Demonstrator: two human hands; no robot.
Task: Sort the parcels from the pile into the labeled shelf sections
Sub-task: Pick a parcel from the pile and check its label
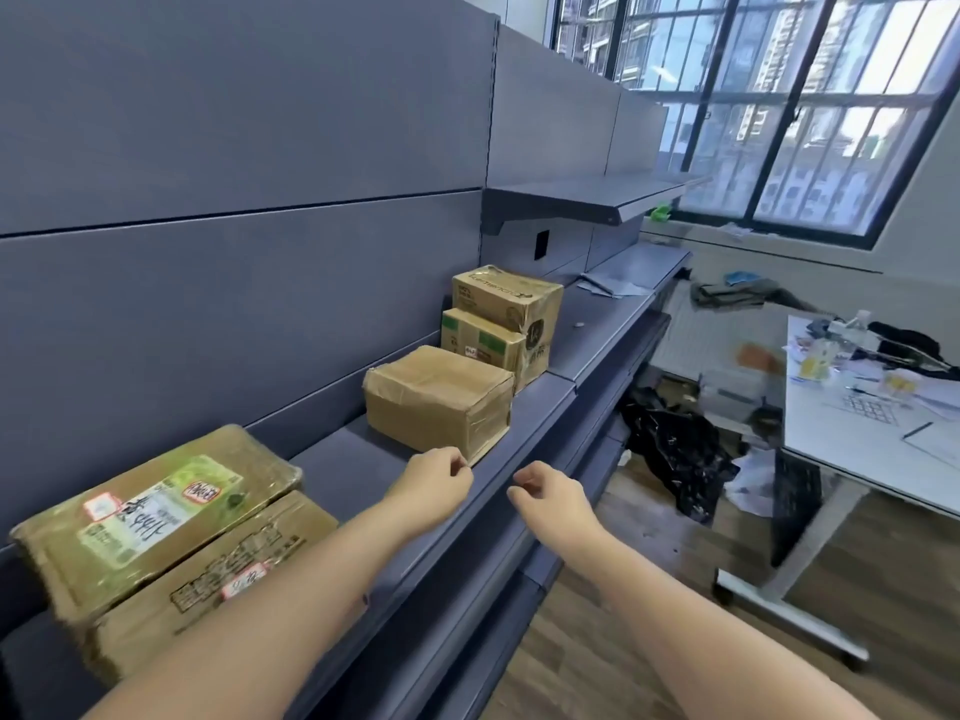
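Head view. Two bare forearms reach in from the bottom edge over the front lip of the grey shelf (431, 517). Left hand (434, 483) hovers above the shelf surface, fingers loosely curled toward the thumb, holding nothing; its fingertips sit just short of the near lower corner of the taped brown parcel (441, 400). Right hand (548, 498) hangs beyond the shelf's front edge, fingers likewise loosely curled, nothing in it.

Parcels on this shelf level, near to far:
- flat wrapped parcel (156, 511) with a green-and-white label and handwriting, at lower left, lying tilted on a printed carton (218, 574), which is partly hidden by the left forearm;
- taped brown parcel, standing alone mid-shelf, well apart from the first pair;
- small green-marked box (480, 340) just behind it, and close behind that one a taller printed box (511, 298).

Beyond these parcels, some light sheets (608, 285) lie on the shelf. An upper shelf board (587, 197) juts out above.

To the right, a white tabletop (841, 433) carries scattered papers and small items, too blurred to name. Black plastic bag (675, 449) lies on the wooden floor beside the shelving. Barred window (789, 106) fills the far wall.
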